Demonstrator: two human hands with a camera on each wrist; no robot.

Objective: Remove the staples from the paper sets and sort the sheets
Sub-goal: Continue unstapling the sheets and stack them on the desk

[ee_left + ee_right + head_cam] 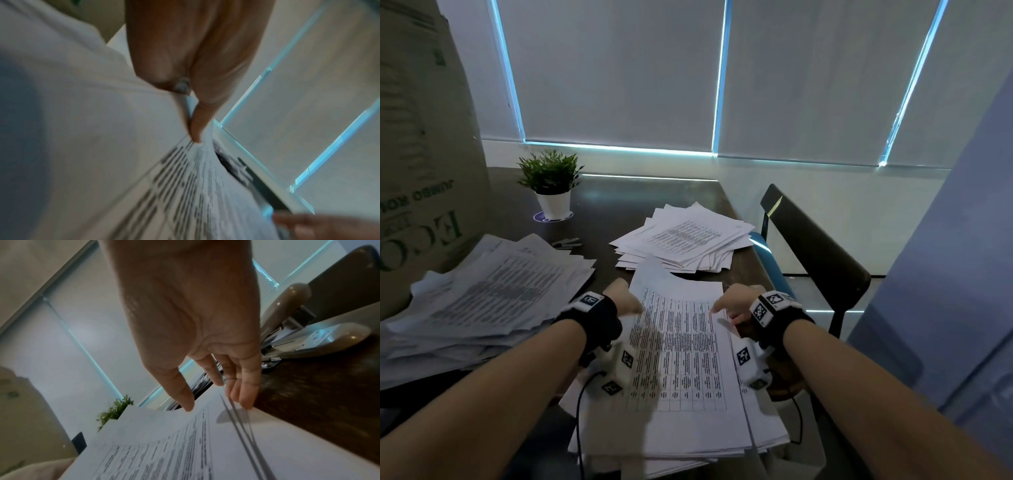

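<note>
Paperwork lies in three lots on the dark table (599, 205): a loose pile of sheets (681, 240) fanned out at the far side, a thick heap (482, 301) at the left beside the cardboard box (421, 137), and the near stack (678, 377) under both hands, so I judge the job partly done, with a good deal left to unstaple and sort. The left hand (621, 299) pinches the top sheet's far left corner between thumb and fingers (197, 123) and lifts it. The right hand (736, 303) is relaxed, fingers straight, its fingertips (246, 395) touching the right edge of the sheets and gripping nothing. A stapler-like tool (320, 337) lies on the table just beside that hand; the blurred view leaves its exact kind uncertain.
</note>
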